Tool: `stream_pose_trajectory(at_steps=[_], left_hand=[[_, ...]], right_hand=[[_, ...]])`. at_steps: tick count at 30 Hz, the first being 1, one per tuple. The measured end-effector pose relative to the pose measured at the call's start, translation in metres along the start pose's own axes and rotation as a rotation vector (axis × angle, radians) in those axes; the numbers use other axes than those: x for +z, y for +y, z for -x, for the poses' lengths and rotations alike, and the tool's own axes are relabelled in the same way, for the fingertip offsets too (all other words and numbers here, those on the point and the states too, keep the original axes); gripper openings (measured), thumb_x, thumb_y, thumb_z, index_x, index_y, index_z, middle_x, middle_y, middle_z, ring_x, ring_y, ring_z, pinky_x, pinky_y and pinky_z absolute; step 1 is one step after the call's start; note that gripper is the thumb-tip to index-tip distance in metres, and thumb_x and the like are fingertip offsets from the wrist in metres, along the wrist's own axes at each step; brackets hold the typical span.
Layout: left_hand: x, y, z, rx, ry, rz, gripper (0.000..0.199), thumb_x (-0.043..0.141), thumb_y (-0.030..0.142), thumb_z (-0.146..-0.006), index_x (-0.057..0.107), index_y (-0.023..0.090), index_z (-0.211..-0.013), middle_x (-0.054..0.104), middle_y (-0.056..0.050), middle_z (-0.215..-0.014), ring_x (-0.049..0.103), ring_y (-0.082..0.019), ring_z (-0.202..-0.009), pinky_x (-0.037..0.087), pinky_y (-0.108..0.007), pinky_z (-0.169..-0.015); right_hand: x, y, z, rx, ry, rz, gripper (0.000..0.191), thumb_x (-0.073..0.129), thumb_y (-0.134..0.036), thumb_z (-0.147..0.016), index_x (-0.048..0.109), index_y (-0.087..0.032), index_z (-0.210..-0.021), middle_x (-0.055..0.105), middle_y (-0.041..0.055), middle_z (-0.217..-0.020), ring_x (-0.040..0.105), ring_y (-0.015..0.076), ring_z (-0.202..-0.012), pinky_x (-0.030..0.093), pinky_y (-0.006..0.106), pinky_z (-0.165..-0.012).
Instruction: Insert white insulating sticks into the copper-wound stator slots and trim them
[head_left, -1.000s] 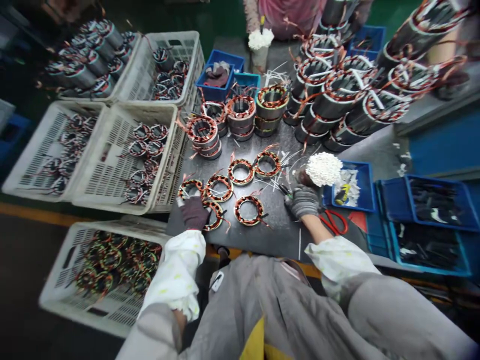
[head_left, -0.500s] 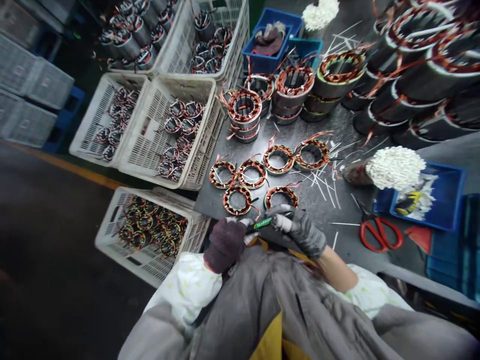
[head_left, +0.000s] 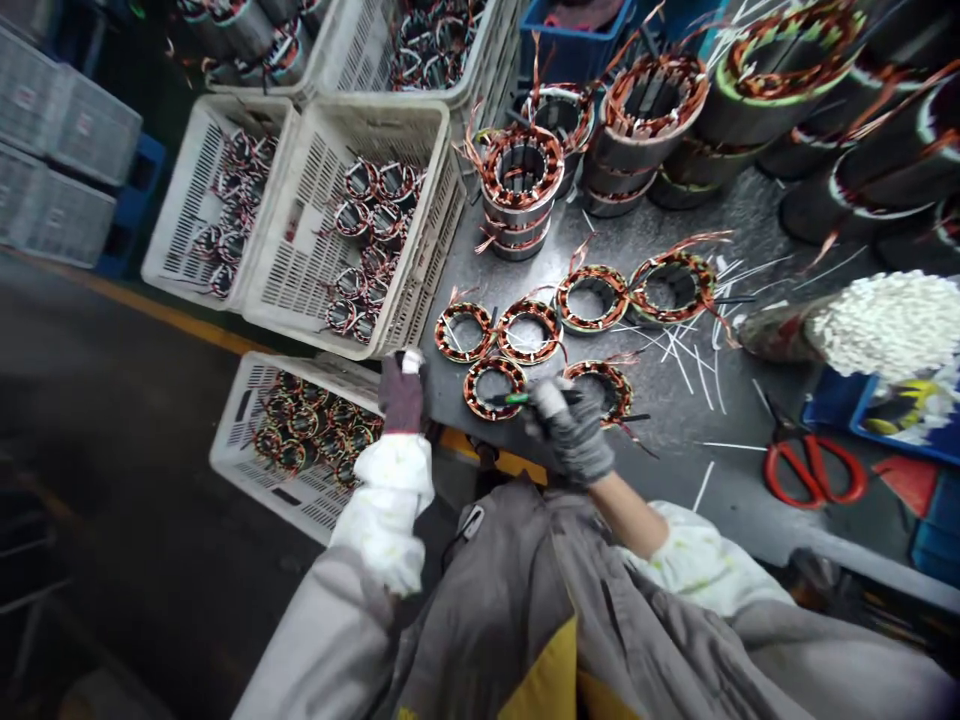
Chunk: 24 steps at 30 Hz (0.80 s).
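Note:
My right hand (head_left: 570, 430), in a grey glove, is closed round a green and black marker (head_left: 517, 398). The marker's left end lies over a copper-wound ring (head_left: 495, 389) near the table's front edge. Another ring (head_left: 598, 392) is partly behind my right hand. Farther back lie more flat rings, among them one with a white strip across it (head_left: 463, 332) and one at the right (head_left: 673, 287). My left hand (head_left: 403, 390), in a dark maroon glove, is at the table's left corner beside the crates; its fingers are blurred and what they hold, if anything, is hidden.
Stacked stators (head_left: 521, 180) stand behind the rings. Red-handled scissors (head_left: 814, 470), loose white strips and a white bundle (head_left: 889, 320) are at the right. Plastic crates (head_left: 345, 345) with wound parts stand at the left, a lower crate (head_left: 300, 505) nearest me.
My left hand has let go of the marker and moved left to the table corner. My right hand now holds the marker alone over a ring. The view has shifted closer to the table.

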<state>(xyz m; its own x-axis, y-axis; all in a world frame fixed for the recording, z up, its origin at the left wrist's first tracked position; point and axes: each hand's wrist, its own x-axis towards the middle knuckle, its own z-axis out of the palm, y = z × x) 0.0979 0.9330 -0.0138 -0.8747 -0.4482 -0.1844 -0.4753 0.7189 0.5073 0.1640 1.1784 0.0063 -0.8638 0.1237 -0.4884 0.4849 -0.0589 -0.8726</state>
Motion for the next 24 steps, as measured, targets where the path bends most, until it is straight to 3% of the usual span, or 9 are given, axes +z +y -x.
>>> stream_pose_trajectory(at_steps=[4,7,13,19,24], left_hand=[[0.066,-0.007,-0.035,-0.055,0.051,-0.126,0.038,0.042,0.042,-0.101,0.059,0.014,-0.120,0.068,-0.020,-0.119,0.064,-0.033,-0.116,0.050,-0.046,-0.097],[0.089,-0.017,-0.035,-0.024,0.079,-0.186,0.039,0.040,0.036,-0.101,0.057,0.014,-0.128,0.063,-0.020,-0.133,0.057,-0.031,-0.128,0.044,-0.044,-0.108],[0.097,-0.029,-0.036,0.004,0.109,-0.260,0.044,0.036,0.036,-0.102,0.054,0.014,-0.135,0.059,-0.019,-0.138,0.054,-0.030,-0.132,0.040,-0.044,-0.113],[0.100,-0.029,-0.040,-0.009,0.107,-0.315,0.046,0.038,0.037,-0.102,0.054,0.013,-0.137,0.060,-0.019,-0.137,0.055,-0.032,-0.130,0.042,-0.045,-0.111],[0.100,-0.031,-0.041,0.001,0.111,-0.331,0.047,0.036,0.037,-0.103,0.052,0.013,-0.139,0.060,-0.019,-0.137,0.056,-0.031,-0.129,0.043,-0.044,-0.109]], right_hand=[[0.033,0.034,-0.010,0.094,-0.031,-0.038,0.038,0.063,-0.053,-0.080,0.063,-0.021,-0.099,0.068,0.0013,-0.069,0.063,0.0177,-0.056,0.053,0.032,-0.058],[0.033,0.049,-0.019,0.142,-0.057,0.022,0.033,0.062,-0.049,-0.081,0.065,-0.021,-0.098,0.067,0.0002,-0.064,0.062,0.0180,-0.055,0.053,0.032,-0.058],[0.029,0.050,-0.023,0.098,-0.096,0.081,0.028,0.062,-0.045,-0.085,0.067,-0.022,-0.101,0.072,0.0011,-0.076,0.066,0.0169,-0.065,0.056,0.032,-0.068],[0.039,0.044,-0.020,0.103,-0.034,-0.026,0.032,0.063,-0.045,-0.086,0.070,-0.022,-0.108,0.076,0.0054,-0.095,0.071,0.0209,-0.085,0.059,0.034,-0.076],[0.043,0.048,-0.020,0.103,-0.029,-0.080,0.032,0.064,-0.043,-0.086,0.071,-0.021,-0.109,0.077,0.0055,-0.096,0.072,0.0211,-0.086,0.059,0.036,-0.084]])
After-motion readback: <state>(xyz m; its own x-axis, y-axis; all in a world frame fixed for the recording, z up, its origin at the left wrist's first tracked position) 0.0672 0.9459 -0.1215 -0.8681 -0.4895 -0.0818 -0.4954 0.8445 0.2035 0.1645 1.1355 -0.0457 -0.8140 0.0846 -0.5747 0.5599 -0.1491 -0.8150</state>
